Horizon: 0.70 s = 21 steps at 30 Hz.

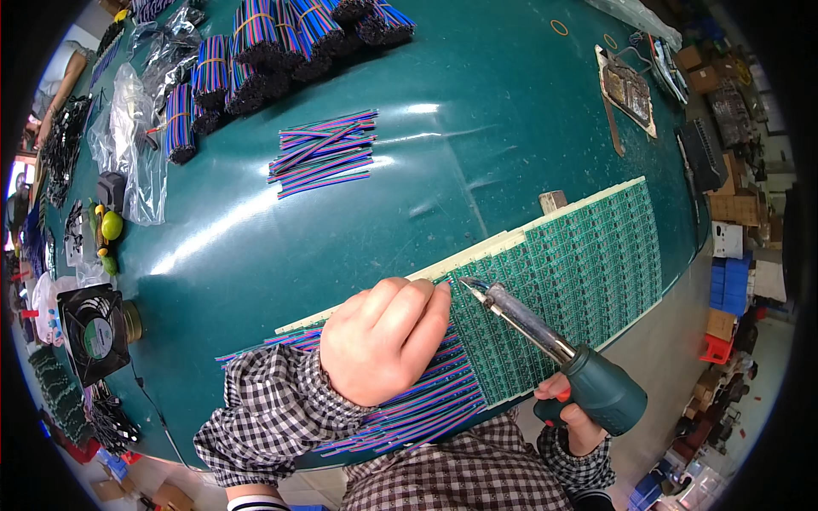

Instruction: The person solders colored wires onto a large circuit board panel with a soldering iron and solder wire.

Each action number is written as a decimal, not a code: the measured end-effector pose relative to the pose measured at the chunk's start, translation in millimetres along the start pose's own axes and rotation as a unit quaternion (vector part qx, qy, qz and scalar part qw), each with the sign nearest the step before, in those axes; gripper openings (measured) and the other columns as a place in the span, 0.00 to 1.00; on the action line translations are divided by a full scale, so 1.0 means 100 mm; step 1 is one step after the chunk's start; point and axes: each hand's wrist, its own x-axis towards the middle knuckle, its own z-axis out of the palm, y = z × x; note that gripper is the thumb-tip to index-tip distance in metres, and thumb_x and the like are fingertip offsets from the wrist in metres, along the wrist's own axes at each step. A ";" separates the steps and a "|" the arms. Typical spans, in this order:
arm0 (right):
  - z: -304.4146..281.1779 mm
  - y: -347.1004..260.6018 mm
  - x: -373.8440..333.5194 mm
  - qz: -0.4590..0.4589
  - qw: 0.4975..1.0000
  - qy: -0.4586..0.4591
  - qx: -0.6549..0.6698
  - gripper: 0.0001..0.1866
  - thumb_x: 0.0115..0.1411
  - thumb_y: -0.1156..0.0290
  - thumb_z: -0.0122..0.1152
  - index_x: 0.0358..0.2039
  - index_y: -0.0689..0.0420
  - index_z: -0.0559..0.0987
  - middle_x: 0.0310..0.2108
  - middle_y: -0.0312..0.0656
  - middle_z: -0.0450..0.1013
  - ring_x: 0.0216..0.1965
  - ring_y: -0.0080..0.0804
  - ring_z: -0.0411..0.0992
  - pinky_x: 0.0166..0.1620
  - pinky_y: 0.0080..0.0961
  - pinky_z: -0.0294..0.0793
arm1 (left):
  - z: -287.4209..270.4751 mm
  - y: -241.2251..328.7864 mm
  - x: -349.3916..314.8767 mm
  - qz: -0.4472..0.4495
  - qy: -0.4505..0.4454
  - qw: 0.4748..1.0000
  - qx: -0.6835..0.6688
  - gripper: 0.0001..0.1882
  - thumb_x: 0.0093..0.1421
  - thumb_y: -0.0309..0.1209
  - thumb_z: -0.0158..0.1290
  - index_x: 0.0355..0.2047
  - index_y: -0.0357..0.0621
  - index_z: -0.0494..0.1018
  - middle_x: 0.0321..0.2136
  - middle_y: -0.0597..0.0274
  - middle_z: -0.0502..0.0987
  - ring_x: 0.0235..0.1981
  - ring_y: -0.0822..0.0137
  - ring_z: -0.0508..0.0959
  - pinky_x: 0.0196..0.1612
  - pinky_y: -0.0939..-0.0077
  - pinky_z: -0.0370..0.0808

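Note:
A wide panel of small green circuit boards [588, 264] lies slantwise before me, a pale strip along its far edge. Over its left part, striped multicolour wires [426, 400] stretch in rows. My right hand [581, 426] grips the handle of a green soldering gun [601, 387]. The gun's tip points left and sits at the panel's far edge, just right of my left fingertips. My left hand [383, 336] is closed, its fingertips pinched at that edge. Whatever is between those fingers is hidden by the hand.
Loose wires [324, 153] lie in a pile beyond the panel. Banded wire bundles [256, 34] stand at the far left, near clear plastic bags [132, 128]. A black fan [94, 332] stands at the left edge. A small block [552, 202] touches the panel; a stained tray [629, 94] lies far right.

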 end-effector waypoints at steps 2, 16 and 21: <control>-0.03 0.04 0.01 -0.013 1.000 -0.009 -0.010 0.28 0.47 0.65 0.83 0.42 0.71 0.80 0.32 0.45 0.84 0.32 0.30 0.82 0.36 0.24 0.81 | 0.00 0.00 -0.01 0.001 0.000 1.000 0.006 0.18 0.46 0.22 0.61 0.41 0.33 0.80 0.35 0.58 0.79 0.34 0.62 0.81 0.33 0.70 0.80; -0.06 0.05 0.01 -0.021 0.999 -0.023 -0.016 0.26 0.47 0.70 0.81 0.42 0.71 0.80 0.33 0.46 0.84 0.32 0.31 0.83 0.37 0.25 0.82 | 0.05 -0.06 -0.04 0.025 0.012 0.999 0.017 0.18 0.49 0.26 0.59 0.42 0.33 0.80 0.37 0.58 0.77 0.35 0.65 0.79 0.32 0.74 0.78; -0.03 0.04 0.01 -0.008 1.000 -0.009 -0.013 0.25 0.45 0.74 0.79 0.42 0.71 0.80 0.33 0.46 0.84 0.33 0.32 0.83 0.38 0.25 0.82 | 0.04 -0.04 -0.03 0.025 0.020 0.999 0.032 0.17 0.50 0.26 0.60 0.41 0.34 0.80 0.36 0.58 0.77 0.34 0.66 0.80 0.31 0.75 0.77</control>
